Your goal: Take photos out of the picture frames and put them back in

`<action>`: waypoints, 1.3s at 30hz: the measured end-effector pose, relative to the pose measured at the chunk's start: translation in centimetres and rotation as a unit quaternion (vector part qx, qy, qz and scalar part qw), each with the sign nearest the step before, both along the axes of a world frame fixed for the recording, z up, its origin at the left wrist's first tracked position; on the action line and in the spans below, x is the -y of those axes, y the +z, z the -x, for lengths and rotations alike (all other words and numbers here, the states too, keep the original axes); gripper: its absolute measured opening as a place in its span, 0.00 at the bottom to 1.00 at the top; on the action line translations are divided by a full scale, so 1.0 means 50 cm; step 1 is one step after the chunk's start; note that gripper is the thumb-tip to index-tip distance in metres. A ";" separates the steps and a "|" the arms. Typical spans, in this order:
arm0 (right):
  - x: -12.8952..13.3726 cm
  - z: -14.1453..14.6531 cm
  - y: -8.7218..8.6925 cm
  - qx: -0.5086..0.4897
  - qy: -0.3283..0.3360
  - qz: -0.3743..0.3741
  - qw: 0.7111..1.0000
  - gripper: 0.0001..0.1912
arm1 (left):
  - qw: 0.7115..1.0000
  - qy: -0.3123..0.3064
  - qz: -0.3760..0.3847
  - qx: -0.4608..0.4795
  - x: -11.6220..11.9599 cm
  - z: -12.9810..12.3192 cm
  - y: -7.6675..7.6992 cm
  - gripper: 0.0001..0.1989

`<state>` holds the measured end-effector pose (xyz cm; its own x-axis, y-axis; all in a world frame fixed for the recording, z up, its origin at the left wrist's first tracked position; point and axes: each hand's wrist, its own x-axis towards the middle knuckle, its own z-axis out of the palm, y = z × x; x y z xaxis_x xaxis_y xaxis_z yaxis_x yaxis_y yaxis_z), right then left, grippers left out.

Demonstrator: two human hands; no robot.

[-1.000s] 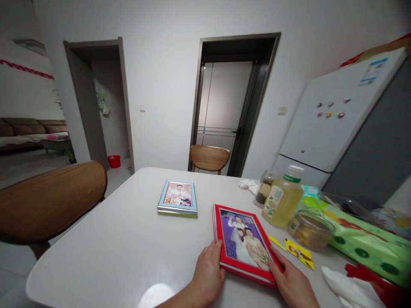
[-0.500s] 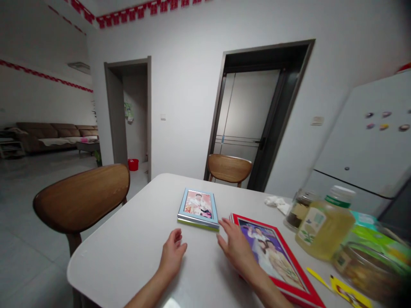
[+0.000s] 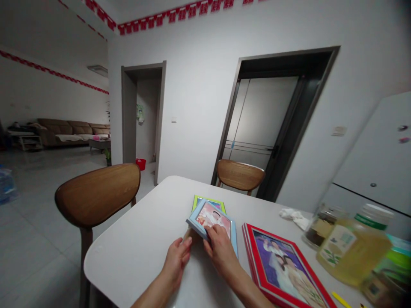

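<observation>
Pale blue and rectangular, a glossy picture frame (image 3: 212, 212) tilts above the smooth white tabletop (image 3: 138, 244), partly hiding a lime-green rectangular frame (image 3: 212, 200). The right hand (image 3: 221, 244) is clamped on its near edge, fingers over the picture; the left hand (image 3: 177, 258) curls by its left corner, whether touching I can't tell. Rightward lies a thick red picture frame (image 3: 285, 265) with layered edges.
</observation>
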<state>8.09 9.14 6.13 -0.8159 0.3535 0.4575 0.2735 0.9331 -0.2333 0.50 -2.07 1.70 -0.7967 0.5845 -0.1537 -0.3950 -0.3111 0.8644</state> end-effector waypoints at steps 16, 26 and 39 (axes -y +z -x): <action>0.184 -0.114 0.067 -0.256 0.116 0.566 0.775 0.20 | 0.928 0.006 -0.002 -0.373 0.115 -0.120 0.143 0.17; 0.102 -0.212 -0.034 -0.193 -0.066 0.704 0.681 0.48 | 0.729 -0.210 0.082 -0.647 0.127 -0.165 0.096 0.18; 0.051 -0.238 -0.052 0.107 -0.161 0.263 0.945 0.28 | 0.754 -0.137 0.344 -0.542 0.133 -0.056 0.005 0.33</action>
